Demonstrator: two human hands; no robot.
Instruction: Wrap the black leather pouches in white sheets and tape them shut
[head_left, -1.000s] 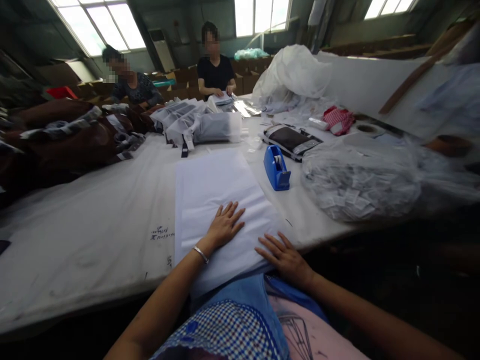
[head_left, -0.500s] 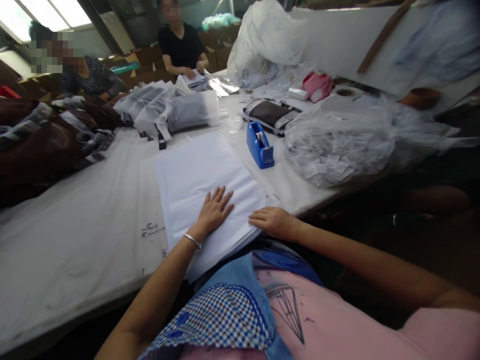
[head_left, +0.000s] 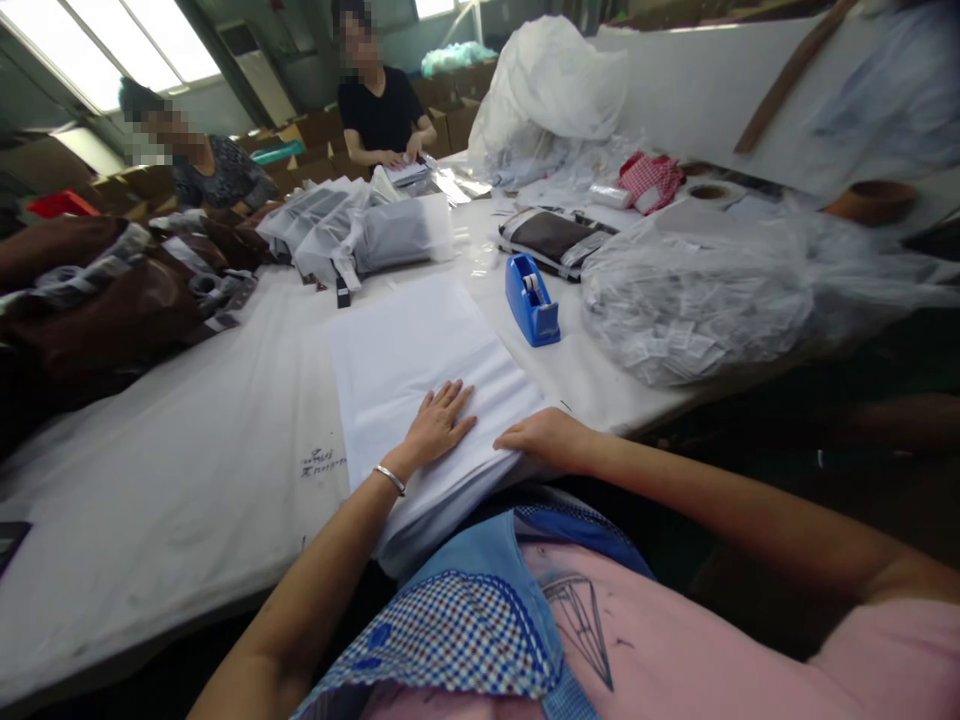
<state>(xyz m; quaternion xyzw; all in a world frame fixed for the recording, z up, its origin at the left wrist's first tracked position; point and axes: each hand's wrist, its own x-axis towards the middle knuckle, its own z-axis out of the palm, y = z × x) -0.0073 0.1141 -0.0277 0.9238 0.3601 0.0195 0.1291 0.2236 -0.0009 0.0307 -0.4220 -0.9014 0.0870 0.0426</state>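
A stack of white tissue sheets (head_left: 409, 360) lies on the white table (head_left: 187, 450) in front of me, its near end hanging over the edge. My left hand (head_left: 439, 425) rests flat on the stack, fingers spread, a bracelet on the wrist. My right hand (head_left: 544, 440) is curled at the stack's near right corner, fingers closed on the edge of the sheets.
A blue tape dispenser (head_left: 531, 300) stands right of the stack. A big clear bag of small packets (head_left: 697, 310) lies further right. Grey bagged garments (head_left: 360, 235) and brown garments (head_left: 112, 300) lie beyond. Two other people (head_left: 382, 110) work at the far end.
My right hand went from lying flat on the sheets to curled around the stack's right corner. My left hand stayed flat. The view shifted down and right.
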